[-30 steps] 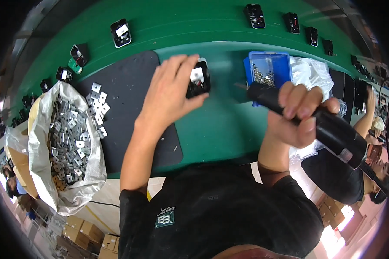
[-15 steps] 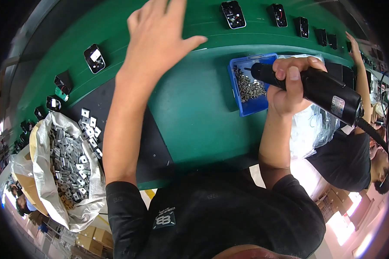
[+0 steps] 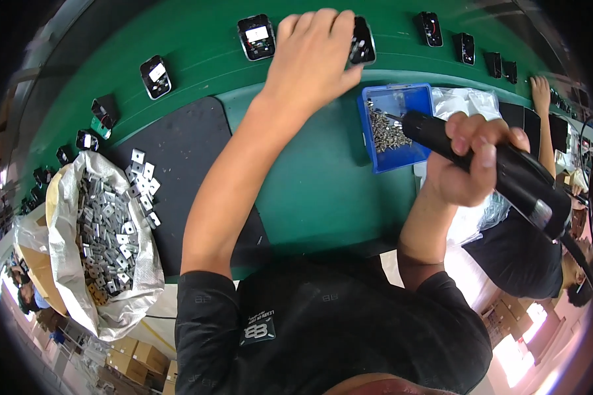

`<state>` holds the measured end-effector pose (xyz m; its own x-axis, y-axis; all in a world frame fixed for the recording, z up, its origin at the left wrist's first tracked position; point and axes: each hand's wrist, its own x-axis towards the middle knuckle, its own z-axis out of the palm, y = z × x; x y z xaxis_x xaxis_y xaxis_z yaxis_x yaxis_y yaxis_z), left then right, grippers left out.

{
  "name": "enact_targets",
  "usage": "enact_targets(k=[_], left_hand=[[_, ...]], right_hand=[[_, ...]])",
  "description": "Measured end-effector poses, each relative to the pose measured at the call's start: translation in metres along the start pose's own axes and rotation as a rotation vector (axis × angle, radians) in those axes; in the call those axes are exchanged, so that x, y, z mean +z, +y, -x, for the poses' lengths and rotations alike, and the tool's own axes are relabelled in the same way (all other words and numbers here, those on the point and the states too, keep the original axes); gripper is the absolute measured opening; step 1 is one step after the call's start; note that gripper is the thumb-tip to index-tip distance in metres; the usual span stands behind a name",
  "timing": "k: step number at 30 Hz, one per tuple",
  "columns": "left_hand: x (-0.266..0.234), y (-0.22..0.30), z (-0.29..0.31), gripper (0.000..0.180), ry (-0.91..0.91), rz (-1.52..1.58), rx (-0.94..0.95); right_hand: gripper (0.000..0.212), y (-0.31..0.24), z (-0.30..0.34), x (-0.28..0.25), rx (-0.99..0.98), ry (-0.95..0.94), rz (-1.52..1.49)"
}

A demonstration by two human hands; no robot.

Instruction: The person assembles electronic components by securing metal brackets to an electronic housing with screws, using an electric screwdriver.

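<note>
My left hand (image 3: 313,62) is over the far green strip, its fingers and thumb closed around the left side of a black device housing (image 3: 363,45). The hand covers part of that housing; small parts show inside it. In my right hand (image 3: 471,158) is a black corded electric screwdriver (image 3: 524,178), its bit pointing left over a blue tray (image 3: 405,163). Loose screws (image 3: 390,131) lie heaped in the tray's left part. Just left of my left hand stands another open black housing (image 3: 257,37) with a white label inside.
More black housings (image 3: 155,77) line the strip on both sides. At left, a white sack (image 3: 62,230) holds small metal plates, with several plates (image 3: 145,181) on a black mat (image 3: 191,138). Plastic bags (image 3: 464,99) lie by the tray. A co-worker's arm (image 3: 543,118) reaches in at right.
My left hand has moved right and closed on the housing, which sits slightly nearer. The screwdriver has shifted a little right, and the labelled housing beside my left hand has come into view.
</note>
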<state>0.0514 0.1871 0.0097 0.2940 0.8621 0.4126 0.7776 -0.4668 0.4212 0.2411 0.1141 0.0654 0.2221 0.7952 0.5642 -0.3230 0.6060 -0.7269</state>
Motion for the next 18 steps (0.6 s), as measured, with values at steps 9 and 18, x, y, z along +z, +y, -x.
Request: enact_targets(k=[9, 18], left_hand=[[-0.102, 0.043, 0.179, 0.081, -0.202, 0.155, -0.205], [-0.134, 0.036, 0.236, 0.068, -0.033, 0.107, -0.431]], right_hand=[[0.044, 0.002, 0.011, -0.005, 0.023, -0.051, 0.021], [0.034, -0.02, 0.007, -0.02, -0.034, 0.044, 0.097]])
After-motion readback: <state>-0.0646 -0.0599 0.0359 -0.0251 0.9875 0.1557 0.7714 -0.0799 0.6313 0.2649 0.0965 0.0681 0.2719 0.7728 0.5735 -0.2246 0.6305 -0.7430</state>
